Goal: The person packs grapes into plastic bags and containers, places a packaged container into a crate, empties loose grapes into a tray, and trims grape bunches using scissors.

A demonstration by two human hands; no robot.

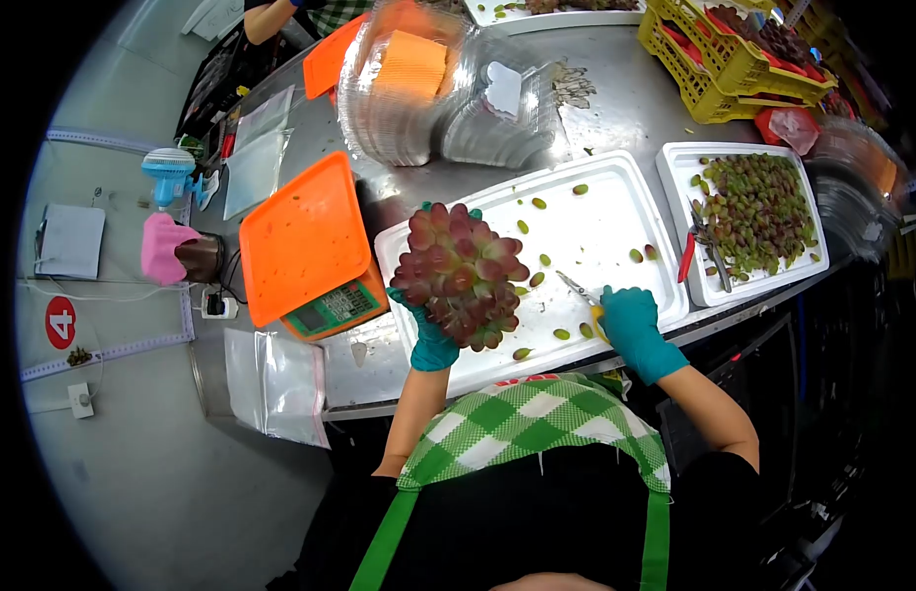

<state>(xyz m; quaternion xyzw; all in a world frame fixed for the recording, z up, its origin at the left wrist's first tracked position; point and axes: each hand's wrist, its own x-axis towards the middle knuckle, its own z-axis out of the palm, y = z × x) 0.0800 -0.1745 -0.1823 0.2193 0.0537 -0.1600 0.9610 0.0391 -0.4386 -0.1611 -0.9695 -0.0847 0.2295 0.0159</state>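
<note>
My left hand (433, 340), in a teal glove, grips a large bunch of red-green grapes (461, 276) from below and behind; its fingers are mostly hidden by the fruit. The bunch is above the left part of a white tray (615, 207). In my gloved right hand (635, 330) is a pair of scissors (579, 289) with yellow handles, its blades pointing toward the bunch with a gap between. Several loose grapes (561, 334) and small bits lie scattered in the tray.
An orange scale (305, 241) stands left of the tray. Stacked clear plastic boxes (389, 118) are behind it. To the right, a white tray of loose grapes (758, 207) holds red-handled snips (687, 256). Yellow crates (714, 74) stand at back right; another person's arm (268, 20) shows at the top.
</note>
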